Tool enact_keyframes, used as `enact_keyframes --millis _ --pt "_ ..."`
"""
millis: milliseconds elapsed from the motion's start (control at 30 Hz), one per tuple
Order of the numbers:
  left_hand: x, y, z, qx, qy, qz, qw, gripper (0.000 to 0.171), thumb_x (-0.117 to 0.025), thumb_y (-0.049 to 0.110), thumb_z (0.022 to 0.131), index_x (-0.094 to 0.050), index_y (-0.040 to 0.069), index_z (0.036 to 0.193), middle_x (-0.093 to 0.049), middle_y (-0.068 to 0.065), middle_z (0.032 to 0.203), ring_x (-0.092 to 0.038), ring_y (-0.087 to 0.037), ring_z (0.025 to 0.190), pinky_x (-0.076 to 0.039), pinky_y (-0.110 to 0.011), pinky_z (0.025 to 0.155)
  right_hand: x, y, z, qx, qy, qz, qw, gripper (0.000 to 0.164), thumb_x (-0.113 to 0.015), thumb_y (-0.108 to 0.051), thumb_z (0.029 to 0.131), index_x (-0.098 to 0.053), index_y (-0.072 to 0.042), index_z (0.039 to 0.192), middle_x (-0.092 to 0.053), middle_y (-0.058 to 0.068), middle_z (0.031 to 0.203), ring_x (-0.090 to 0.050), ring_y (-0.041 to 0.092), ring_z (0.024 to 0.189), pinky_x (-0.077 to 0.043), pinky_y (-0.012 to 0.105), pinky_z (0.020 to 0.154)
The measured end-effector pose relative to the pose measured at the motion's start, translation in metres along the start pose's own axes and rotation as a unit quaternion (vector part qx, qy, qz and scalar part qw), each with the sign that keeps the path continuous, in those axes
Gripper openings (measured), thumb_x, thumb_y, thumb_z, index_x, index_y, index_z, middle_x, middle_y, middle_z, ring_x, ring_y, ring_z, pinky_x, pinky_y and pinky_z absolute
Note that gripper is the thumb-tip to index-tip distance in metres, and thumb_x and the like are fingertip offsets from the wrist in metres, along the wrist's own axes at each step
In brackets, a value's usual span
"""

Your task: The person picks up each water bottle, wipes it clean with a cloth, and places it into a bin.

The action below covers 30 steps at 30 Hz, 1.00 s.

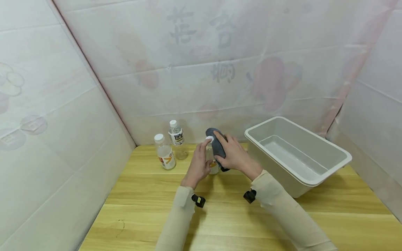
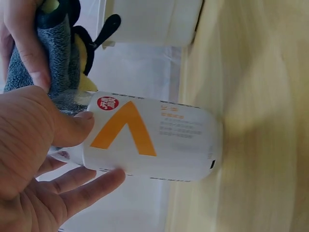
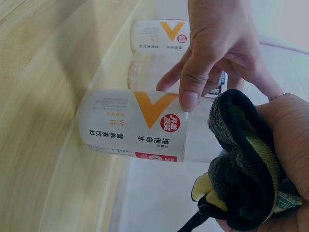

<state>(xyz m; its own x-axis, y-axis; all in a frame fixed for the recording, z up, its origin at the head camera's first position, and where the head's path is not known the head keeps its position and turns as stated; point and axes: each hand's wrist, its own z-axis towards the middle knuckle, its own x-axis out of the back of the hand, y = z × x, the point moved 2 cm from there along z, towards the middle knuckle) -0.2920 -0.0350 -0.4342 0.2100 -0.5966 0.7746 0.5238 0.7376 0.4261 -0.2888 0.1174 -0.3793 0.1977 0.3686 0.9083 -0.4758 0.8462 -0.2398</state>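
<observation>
A clear bottle (image 3: 137, 123) with a white label and an orange V stands on the wooden table. My left hand (image 1: 199, 164) holds it near the top, the thumb on the label's upper edge in the left wrist view and a finger by the white cap (image 1: 209, 138). Bunched in my right hand (image 1: 233, 153) is a dark grey cloth (image 3: 241, 159) with black edging, a yellow inner side and a black loop. The cloth lies against the bottle's upper part, hiding some of the neck.
Two more capped bottles stand to the left: one with a white and orange label (image 1: 167, 158), one clear with a dark label (image 1: 178, 137). A deep grey plastic bin (image 1: 270, 157) sits on the right of the table (image 1: 141, 209). Printed cloth walls (image 1: 201, 94) enclose the table.
</observation>
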Motion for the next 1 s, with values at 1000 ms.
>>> enact_keyframes --millis 1000 --pt "0.004 -0.005 0.004 0.005 -0.038 -0.01 0.9992 0.091 -0.064 0.007 0.081 -0.004 0.039 0.142 -0.04 -0.01 0.125 -0.045 -0.019 0.091 -0.043 -0.032 0.075 -0.017 0.001 0.002 -0.02 -0.049 0.007 0.999 0.098 -0.066 -0.034 0.076 0.003 -0.025 0.146 -0.036 0.028 0.129 -0.048 0.041 0.111 -0.047 0.05 0.083"
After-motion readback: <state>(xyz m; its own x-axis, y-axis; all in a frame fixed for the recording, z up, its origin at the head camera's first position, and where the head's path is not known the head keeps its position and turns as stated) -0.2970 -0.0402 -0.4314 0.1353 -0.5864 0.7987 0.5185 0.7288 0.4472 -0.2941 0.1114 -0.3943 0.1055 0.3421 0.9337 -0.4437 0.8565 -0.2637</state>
